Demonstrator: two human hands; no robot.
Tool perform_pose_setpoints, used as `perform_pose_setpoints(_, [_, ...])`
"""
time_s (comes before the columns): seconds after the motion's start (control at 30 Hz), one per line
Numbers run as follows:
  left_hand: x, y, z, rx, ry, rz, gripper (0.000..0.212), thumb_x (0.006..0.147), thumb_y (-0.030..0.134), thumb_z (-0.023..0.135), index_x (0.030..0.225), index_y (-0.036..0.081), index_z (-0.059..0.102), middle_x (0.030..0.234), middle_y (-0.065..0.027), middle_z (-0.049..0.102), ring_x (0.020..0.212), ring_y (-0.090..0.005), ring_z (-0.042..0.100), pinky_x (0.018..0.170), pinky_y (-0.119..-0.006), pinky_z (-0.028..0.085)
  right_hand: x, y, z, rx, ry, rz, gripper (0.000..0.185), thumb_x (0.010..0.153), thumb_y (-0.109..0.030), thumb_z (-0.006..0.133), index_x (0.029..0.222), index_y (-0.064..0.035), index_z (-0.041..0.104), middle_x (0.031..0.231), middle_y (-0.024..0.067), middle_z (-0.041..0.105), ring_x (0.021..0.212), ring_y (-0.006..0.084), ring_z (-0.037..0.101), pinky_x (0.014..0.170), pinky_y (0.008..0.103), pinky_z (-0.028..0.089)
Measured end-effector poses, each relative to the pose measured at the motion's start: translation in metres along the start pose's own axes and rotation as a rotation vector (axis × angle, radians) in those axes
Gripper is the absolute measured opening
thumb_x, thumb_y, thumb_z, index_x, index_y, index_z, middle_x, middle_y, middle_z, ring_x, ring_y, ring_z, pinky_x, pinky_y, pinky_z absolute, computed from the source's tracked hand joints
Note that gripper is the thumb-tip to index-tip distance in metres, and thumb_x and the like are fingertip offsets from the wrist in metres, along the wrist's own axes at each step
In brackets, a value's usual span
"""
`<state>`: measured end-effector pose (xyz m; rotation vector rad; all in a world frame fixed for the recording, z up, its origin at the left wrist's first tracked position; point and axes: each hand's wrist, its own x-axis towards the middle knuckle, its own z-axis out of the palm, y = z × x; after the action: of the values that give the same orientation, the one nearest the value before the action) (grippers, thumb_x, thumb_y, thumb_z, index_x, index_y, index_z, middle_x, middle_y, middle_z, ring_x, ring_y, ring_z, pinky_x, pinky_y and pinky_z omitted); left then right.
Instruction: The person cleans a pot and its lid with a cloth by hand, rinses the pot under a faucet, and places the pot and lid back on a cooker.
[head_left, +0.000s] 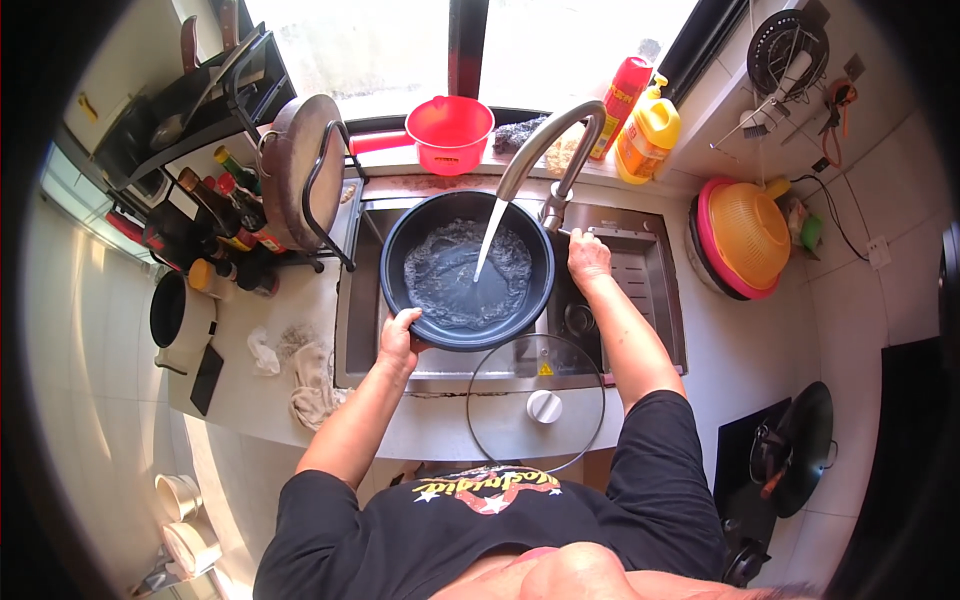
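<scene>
A dark blue plastic basin (546, 300) rests over the stainless steel sink (352, 300), with water in its bottom. My left hand (399, 341) grips the basin's near-left rim, thumb on top and fingers hidden below. From the curved metal faucet (516, 166) a stream of water (489, 238) falls into the basin. My right hand (589, 256) is closed on the faucet's lever (564, 232), to the right of the basin. Nearer to me, a glass pot lid (502, 420) with a white knob lies over the sink's front edge and the counter.
A red dipper (448, 154) and a yellow pump bottle (646, 142) stand on the window ledge. Left are a cutting board (300, 172) in a rack, bottles and a beige cloth (309, 386). An orange colander (750, 236) leans at the right; a wok (810, 450) is beyond.
</scene>
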<state>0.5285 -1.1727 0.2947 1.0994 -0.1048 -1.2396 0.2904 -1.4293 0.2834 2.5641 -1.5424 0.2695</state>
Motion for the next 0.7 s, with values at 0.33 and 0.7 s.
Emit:
perform_pose_setpoints(0.33, [-0.002,0.002,0.003,-0.020,-0.014,0.017,0.043,0.076,0.008,0.050,0.118,0.005,0.042,0.101,-0.0118,0.058,0.085,-0.0260,0.062,0.069,-0.041,0.055,-0.003,0.002,0.000,-0.003,0.011,-0.015,0.012,0.079,-0.008,0.047,0.091,-0.0055,0.050,0.083,0.0159,0.060,0.079,0.0307,0.061,0.068,0.0396,0.051])
perform_pose_setpoints(0.7, [-0.009,-0.002,-0.003,-0.017,0.011,0.037,0.038,0.076,0.007,0.049,0.113,0.001,0.046,0.096,-0.0127,0.059,0.082,-0.0255,0.062,0.068,-0.040,0.055,-0.003,0.004,-0.003,-0.001,-0.008,-0.046,0.013,0.080,-0.008,0.046,0.093,-0.0050,0.049,0.083,0.0166,0.060,0.078,0.0316,0.062,0.067,0.0410,0.051])
